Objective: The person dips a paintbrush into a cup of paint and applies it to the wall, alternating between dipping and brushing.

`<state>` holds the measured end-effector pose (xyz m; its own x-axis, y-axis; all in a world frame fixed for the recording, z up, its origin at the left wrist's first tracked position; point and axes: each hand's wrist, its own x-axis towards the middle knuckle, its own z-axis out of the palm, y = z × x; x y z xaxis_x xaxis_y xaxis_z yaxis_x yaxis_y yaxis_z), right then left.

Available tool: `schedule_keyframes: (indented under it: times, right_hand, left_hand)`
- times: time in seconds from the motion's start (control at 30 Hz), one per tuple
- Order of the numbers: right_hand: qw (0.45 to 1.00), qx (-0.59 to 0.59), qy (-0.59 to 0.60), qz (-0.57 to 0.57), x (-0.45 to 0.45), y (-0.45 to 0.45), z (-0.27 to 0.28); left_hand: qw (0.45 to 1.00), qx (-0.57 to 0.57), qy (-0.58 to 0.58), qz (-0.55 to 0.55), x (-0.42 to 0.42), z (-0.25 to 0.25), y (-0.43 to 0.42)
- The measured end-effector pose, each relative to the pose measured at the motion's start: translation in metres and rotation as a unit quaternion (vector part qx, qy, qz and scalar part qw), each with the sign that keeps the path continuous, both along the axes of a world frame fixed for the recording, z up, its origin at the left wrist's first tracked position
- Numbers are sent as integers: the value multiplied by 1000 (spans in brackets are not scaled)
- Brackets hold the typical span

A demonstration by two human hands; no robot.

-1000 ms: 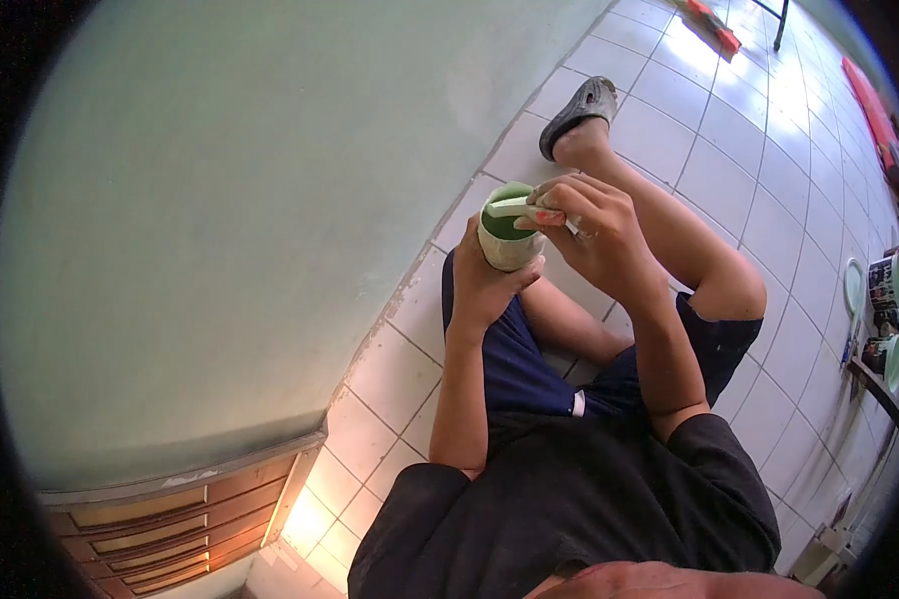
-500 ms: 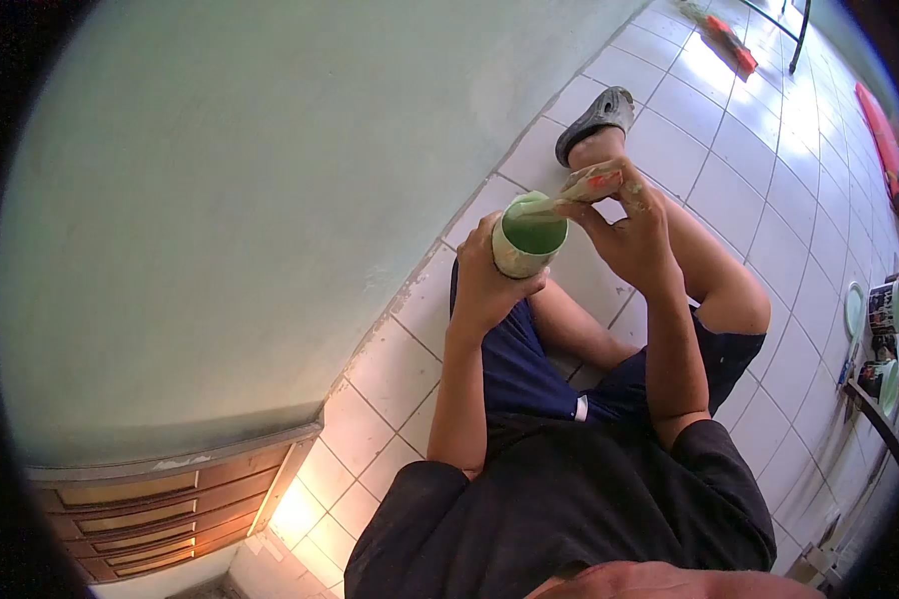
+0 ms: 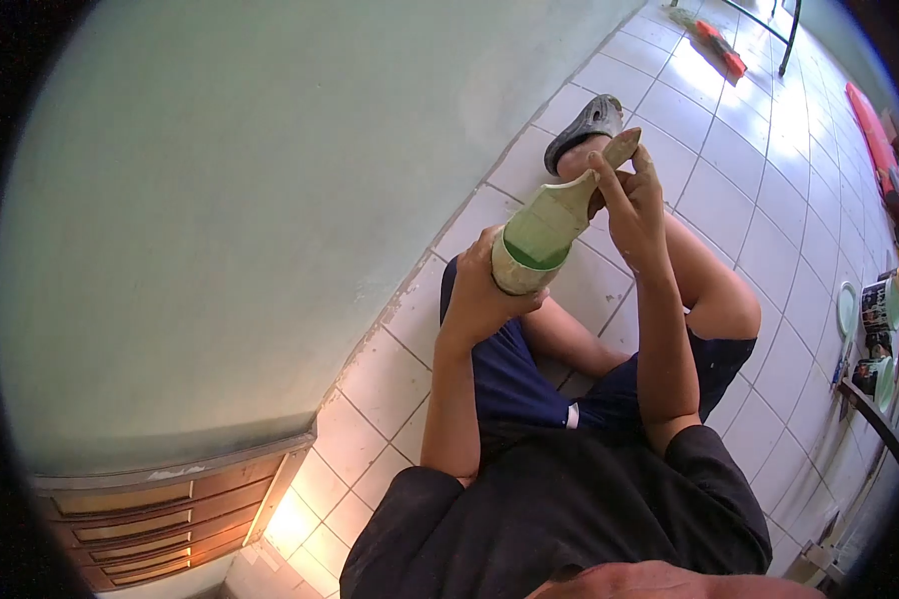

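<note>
My left hand [image 3: 484, 295] is wrapped round a small cup [image 3: 517, 275], whose outside is smeared with pale paint. Green paint shows inside, below the rim. In my right hand [image 3: 634, 205] is a wide, flat paintbrush [image 3: 552, 218], gripped by its handle between thumb and fingers. Pale green paint coats the brush head, which slopes down to the left with its lower end in the cup's mouth. The tip of the handle pokes up past my fingers.
A pale green wall [image 3: 250, 200] rises on the left, above a slatted wooden panel [image 3: 170, 514]. White tiles [image 3: 739, 190] cover the floor. Paint tubs [image 3: 874, 379] and a lid [image 3: 847, 309] stand at the right. An orange-red tool [image 3: 721, 50] lies far off near dark metal legs [image 3: 791, 40].
My right hand has raised and turned the paintbrush, so its broad face now shows instead of its thin edge. My left hand still holds the cup, now slightly lower in view.
</note>
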<state>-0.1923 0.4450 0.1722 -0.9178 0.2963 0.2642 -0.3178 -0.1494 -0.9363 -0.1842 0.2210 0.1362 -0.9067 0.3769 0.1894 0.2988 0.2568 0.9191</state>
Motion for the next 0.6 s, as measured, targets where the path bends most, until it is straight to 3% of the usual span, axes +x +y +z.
schedule_keyframes:
  times: [0.3,0.43,0.6]
  right_hand:
    - [993,-105,-49,-10,-13,-9,-12]
    - [996,-77,-37,8,-14,-5,-17]
    - [991,-130,-18,-34,-10,-12,-7]
  left_hand:
    - [999,-39,-3,-4,-1,4,-4]
    - [998,-43,35,3,-2,4,-4]
    - [999,16,-48,10,4,13,-1]
